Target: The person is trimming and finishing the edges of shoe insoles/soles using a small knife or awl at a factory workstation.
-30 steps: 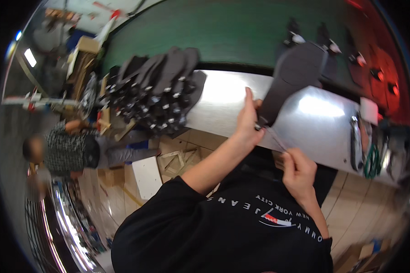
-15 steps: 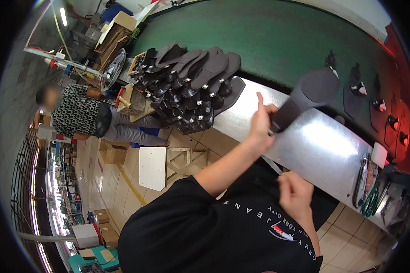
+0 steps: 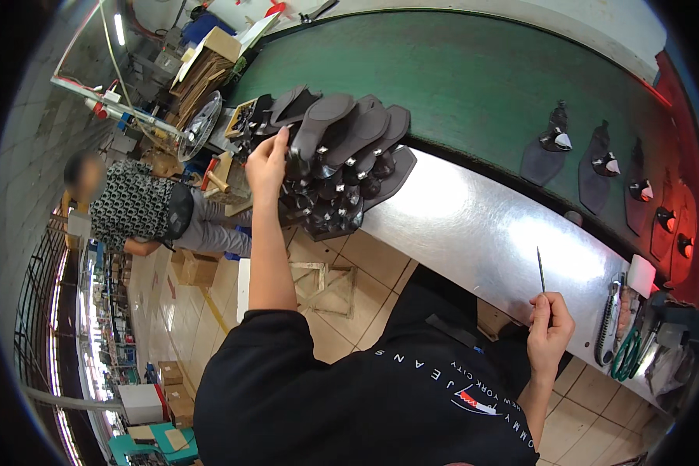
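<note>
My left hand [image 3: 267, 167] reaches into a big heap of black sandals [image 3: 357, 140] at the left end of the metal bench. Its fingers are closed at the edge of one black sandal [image 3: 320, 116]; their grip is partly hidden. The heaped sandals have dark grey soles, glossy straps and small shiny ornaments. My right hand [image 3: 550, 330] is closed around a thin, dark, pointed rod [image 3: 541, 268], tip upward, above the bench's near edge. Several dark sandals with white pads under their straps lie in a row on the green belt [image 3: 435, 70], such as one sandal [image 3: 546, 151].
The steel bench [image 3: 474, 225] runs along the belt. Its right end holds a cutter [image 3: 610, 322], green-handled scissors [image 3: 627, 349] and a white block [image 3: 641, 276]. Red light glows at the belt's right end. Another person [image 3: 136, 206] stands at left near a fan [image 3: 202, 124] and a hammer [image 3: 219, 182].
My left hand has let go of a dark sole-shaped piece over the bench and moved left to the sandal heap. My right hand has moved right, and the rod now points up.
</note>
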Demonstrator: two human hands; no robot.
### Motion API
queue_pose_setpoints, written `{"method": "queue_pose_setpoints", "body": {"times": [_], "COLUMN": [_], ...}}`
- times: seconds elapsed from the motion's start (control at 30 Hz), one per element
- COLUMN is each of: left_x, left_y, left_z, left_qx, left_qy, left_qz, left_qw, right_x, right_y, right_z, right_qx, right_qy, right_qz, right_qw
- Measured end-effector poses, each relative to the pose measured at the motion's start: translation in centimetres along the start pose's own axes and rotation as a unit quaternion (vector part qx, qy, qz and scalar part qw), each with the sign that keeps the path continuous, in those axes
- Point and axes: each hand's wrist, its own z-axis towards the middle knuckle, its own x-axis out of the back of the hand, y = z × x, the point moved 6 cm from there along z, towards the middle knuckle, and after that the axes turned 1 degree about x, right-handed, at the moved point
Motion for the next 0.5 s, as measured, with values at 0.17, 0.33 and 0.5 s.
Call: {"method": "queue_pose_setpoints", "body": {"times": [0.17, 0.33, 0.5], "left_x": [1.1, -12.2, -31.4], "left_y": [4.2, 12.7, 14.5], "left_z": [-2.7, -11.1, -16.6], "left_qx": [-0.256, -0.282, -0.314], "left_qy": [0.167, -0.112, -0.328], "left_qz": [-0.056, -0.181, -0.107], "left_qw": [0.95, 0.936, 0.885], "right_x": [3.3, 7.3, 7.4], "right_y": [0.6, 1.7, 2.0], "right_z": [1.5, 3.0, 3.6], "right_qx": [0.075, 0.123, 0.082], "right_qy": [0.103, 0.153, 0.157], "right_qz": [-0.084, -0.298, -0.401], "right_qw": [0.988, 0.934, 0.899]}}
